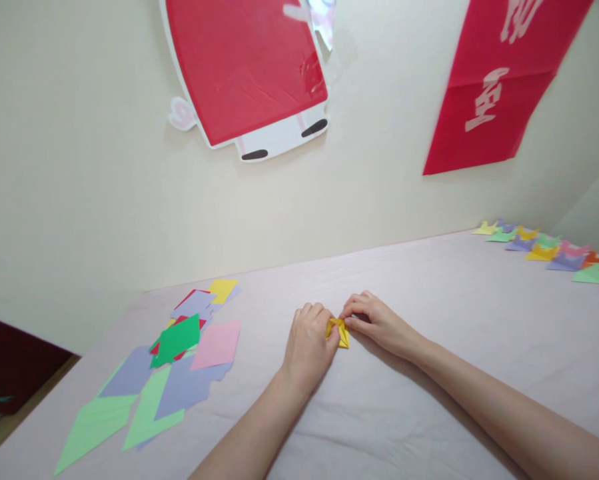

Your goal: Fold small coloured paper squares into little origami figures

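Observation:
A small folded piece of yellow paper [340, 331] lies on the pale pink table [429, 373] in the middle of the view. My left hand [308, 347] is curled, its fingers pressing the paper's left side. From the right, my right hand [376, 323] pinches the same paper with bent fingers. Both hands rest on the table surface. Most of the yellow paper is hidden between the fingers.
Loose coloured paper sheets [179, 363] in green, lilac, pink, red and yellow are spread at the left. A row of several folded paper figures [554, 252] lines the far right edge. A cream wall with a red poster [249, 67] and red banner [499, 87] stands behind.

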Demonstrator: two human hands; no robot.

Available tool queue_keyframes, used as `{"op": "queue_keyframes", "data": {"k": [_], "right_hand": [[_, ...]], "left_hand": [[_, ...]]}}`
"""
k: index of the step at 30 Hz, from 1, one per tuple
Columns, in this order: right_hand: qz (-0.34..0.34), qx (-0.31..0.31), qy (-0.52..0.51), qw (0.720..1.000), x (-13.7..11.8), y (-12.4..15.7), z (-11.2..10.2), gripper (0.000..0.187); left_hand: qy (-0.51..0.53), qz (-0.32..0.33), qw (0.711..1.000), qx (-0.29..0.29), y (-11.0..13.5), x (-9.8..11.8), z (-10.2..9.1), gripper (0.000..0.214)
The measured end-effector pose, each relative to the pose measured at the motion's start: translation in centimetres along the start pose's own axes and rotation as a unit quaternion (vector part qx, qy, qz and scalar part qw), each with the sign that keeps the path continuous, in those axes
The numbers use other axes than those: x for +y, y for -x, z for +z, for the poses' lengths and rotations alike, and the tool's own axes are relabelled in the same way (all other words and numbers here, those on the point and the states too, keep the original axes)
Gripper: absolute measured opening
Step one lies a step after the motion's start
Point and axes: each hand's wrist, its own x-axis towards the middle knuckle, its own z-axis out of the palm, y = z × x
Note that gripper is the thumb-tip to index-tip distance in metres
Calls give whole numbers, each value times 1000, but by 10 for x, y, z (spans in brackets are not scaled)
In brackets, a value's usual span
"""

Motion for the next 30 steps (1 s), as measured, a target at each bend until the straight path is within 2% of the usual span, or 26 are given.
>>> {"op": "queue_keyframes", "data": {"k": [10, 16, 22, 30], "right_hand": [[-6, -16, -9, 1000, 8, -1, 1, 19], [-2, -19, -2, 1000, 4, -1, 2, 18], [6, -32, 10, 999, 0, -2, -1, 19], [49, -27, 49, 997, -3, -16, 7, 7]], "left_hand": [[33, -31, 999, 7, 4, -1, 2, 11], [32, -48, 998, 10, 2, 0, 5, 11], [50, -50, 997, -7, 2, -3, 2, 11], [97, -62, 992, -45, -1, -8, -7, 15]]}}
